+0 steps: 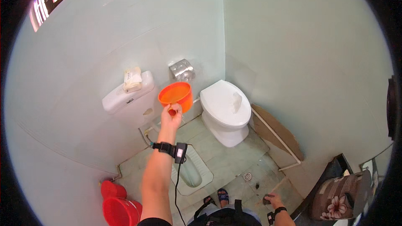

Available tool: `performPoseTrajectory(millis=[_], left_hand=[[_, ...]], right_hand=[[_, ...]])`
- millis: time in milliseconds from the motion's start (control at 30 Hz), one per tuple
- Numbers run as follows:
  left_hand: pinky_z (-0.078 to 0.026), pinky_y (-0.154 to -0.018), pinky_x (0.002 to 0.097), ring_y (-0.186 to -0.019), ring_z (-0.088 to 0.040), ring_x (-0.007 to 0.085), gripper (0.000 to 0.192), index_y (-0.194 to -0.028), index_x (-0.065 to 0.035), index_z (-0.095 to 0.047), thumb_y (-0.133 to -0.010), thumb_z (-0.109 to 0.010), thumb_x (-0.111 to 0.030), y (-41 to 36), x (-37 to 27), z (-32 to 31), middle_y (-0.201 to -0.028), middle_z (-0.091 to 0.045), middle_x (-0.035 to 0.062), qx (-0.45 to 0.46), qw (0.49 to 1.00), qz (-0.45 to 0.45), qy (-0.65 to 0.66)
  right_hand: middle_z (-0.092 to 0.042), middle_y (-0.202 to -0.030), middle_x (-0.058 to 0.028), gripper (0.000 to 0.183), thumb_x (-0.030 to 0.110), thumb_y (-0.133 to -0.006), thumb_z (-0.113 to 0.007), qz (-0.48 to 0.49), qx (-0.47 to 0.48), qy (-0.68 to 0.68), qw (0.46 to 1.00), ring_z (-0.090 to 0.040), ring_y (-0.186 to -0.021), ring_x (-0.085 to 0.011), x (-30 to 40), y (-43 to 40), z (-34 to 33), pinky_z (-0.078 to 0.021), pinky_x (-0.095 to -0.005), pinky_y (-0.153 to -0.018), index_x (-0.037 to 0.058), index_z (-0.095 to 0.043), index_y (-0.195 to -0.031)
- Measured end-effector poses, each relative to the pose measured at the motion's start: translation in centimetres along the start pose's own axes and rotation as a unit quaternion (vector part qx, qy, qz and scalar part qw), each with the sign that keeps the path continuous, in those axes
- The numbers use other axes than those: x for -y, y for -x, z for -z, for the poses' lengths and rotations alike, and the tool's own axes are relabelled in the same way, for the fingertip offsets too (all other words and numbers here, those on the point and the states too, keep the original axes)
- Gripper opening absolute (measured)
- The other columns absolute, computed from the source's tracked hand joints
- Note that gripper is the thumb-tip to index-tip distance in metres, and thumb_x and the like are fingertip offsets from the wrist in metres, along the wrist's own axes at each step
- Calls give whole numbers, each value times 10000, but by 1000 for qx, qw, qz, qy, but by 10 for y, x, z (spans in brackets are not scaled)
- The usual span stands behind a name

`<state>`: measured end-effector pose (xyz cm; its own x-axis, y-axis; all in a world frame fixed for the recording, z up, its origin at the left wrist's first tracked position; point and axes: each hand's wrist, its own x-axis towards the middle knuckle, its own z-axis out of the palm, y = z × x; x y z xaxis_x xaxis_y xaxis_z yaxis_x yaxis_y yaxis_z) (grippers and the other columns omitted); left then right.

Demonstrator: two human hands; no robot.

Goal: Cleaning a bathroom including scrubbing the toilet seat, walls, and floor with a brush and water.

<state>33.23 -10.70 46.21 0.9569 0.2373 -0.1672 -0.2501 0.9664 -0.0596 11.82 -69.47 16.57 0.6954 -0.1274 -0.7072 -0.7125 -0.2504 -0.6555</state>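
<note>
My left hand, stretched out ahead, grips the handle of an orange plastic dipper. The dipper hangs in the air between the wall-side cistern and a white toilet with its lid down. Whether it holds water I cannot tell. A translucent greyish patch shows over the lid. Low at the right, my right hand holds a small dark scrubbing pad, partly covered by the fingers. Beneath my left forearm lies a squat toilet pan set in the floor.
Red buckets stand at lower left. A paper packet rests on the cistern, near a metal toilet-roll holder. A white pipe runs along the right wall. The floor drain lies ahead of my feet; a flower-patterned object sits far right.
</note>
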Motion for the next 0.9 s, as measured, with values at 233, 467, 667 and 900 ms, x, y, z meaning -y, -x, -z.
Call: performPoseTrajectory(millis=[233, 467, 667, 900], left_hand=[[-382, -523, 246, -598, -396, 151, 63, -835, 11, -392, -817, -426, -38, 77, -12, 98, -675, -366, 48, -126, 992, 8, 0], [-410, -533, 240, -597, -418, 155, 163, -934, 29, -387, -821, -442, -75, 167, -52, 177, -696, -384, 61, -258, 965, -5, -44], [-409, -500, 235, -571, -424, 146, 91, -899, 0, -359, -841, -397, -61, 183, -59, 193, -682, -383, 61, -295, 951, -39, -78], [-411, -519, 231, -591, -440, 146, 171, -946, 32, -409, -847, -433, -104, 168, -44, 191, -731, -418, 78, -256, 958, -19, -127]], right_hand=[[-621, -865, -109, 445, 132, -597, -770, -31, -5, 21, 999, -586, -756, -180, -10, 42, 19, -471, -284, -687, -54, -589, -958], [-629, -867, -83, 478, 198, -599, -780, -72, 19, 134, 988, -588, -764, -168, -33, 55, 11, -474, -294, -690, -29, -600, -979], [-633, -831, -84, 467, 186, -611, -772, -59, 26, 54, 996, -593, -730, -170, -17, 69, 7, -476, -295, -670, -40, -595, -979], [-641, -838, -91, 420, 163, -623, -753, -35, 61, 165, 984, -601, -733, -159, -12, 12, 20, -472, -275, -665, -47, -607, -957]])
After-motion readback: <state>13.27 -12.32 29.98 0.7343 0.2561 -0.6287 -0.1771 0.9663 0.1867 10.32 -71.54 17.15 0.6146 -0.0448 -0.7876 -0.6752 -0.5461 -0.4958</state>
